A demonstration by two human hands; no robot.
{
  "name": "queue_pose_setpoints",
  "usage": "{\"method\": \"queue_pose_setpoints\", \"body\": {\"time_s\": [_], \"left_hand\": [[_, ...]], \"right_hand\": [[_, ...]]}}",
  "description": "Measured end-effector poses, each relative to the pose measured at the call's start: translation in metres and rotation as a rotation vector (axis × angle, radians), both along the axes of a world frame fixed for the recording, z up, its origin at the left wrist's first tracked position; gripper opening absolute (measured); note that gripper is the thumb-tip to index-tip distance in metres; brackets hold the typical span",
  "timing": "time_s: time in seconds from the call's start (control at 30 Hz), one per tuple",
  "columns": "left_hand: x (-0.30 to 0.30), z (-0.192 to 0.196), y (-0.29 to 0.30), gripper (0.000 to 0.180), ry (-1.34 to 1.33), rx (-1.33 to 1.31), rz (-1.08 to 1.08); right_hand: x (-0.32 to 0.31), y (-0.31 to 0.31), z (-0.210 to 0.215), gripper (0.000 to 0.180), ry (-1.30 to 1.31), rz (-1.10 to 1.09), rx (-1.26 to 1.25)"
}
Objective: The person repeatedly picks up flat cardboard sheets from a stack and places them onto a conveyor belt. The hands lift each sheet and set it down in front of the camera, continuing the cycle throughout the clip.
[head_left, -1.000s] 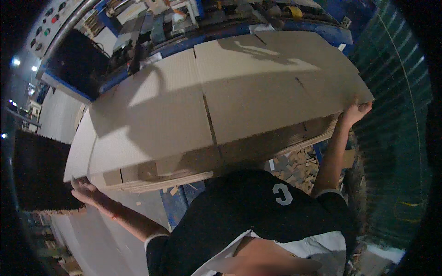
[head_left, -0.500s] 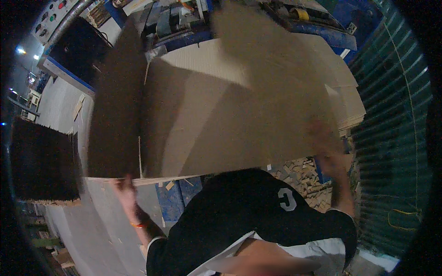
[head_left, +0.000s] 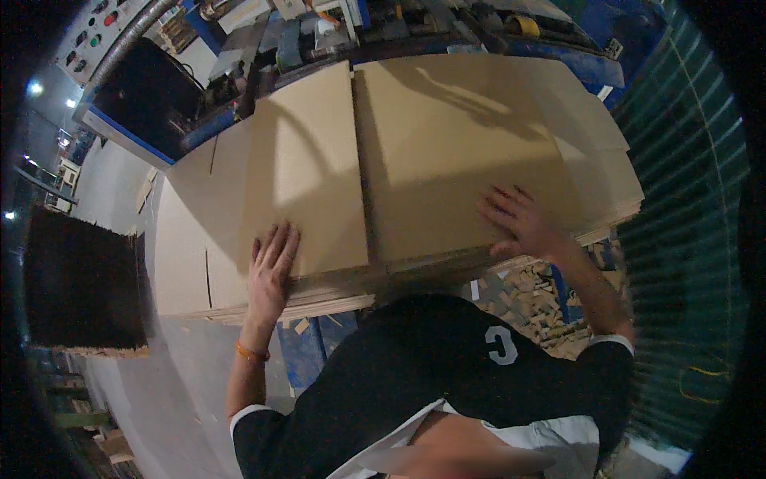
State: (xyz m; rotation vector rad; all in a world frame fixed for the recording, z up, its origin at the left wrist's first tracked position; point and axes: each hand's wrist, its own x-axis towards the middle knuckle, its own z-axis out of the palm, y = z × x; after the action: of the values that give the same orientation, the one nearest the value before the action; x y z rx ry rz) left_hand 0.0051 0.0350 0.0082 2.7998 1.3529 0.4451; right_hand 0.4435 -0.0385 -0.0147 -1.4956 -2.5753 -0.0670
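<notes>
A folded cardboard sheet [head_left: 463,160] lies across a stack of flat cardboard sheets [head_left: 182,207] in front of me. Its two folded panels meet at a dark gap near the middle. My left hand [head_left: 274,267] rests with fingers stretched on the near edge of the left panel [head_left: 307,168]. On the right panel, near its front edge, my right hand [head_left: 519,223] lies open with its fingers spread. Neither hand grips anything.
Machinery with rollers [head_left: 319,40] stands behind the stack, with a button panel [head_left: 96,36] at the far left. Cardboard scraps [head_left: 527,311] lie in a heap below on the right, near a green corrugated wall [head_left: 686,199]. A dark stack [head_left: 84,279] stands left.
The raised cardboard panels have come down flat onto the sheet. My left hand has moved right and up from the stack's edge onto the panel; my right hand has moved left.
</notes>
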Motion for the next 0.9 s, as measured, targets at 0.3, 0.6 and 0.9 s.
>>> {"method": "queue_pose_setpoints", "body": {"time_s": [0.3,0.6,0.9], "left_hand": [[0.010,-0.002,0.135,0.058,-0.243,0.091,0.016],[0.054,-0.008,0.234,0.067,-0.033,0.244,0.449],[-0.148,-0.033,0.087,0.062,-0.546,0.802,1.001]], "right_hand": [[0.012,0.144,0.014,0.074,0.108,-0.054,-0.088],[0.004,0.220,0.004,0.062,-0.040,-0.494,0.161],[0.113,-0.007,-0.001,0.067,0.503,-1.214,0.337]]}}
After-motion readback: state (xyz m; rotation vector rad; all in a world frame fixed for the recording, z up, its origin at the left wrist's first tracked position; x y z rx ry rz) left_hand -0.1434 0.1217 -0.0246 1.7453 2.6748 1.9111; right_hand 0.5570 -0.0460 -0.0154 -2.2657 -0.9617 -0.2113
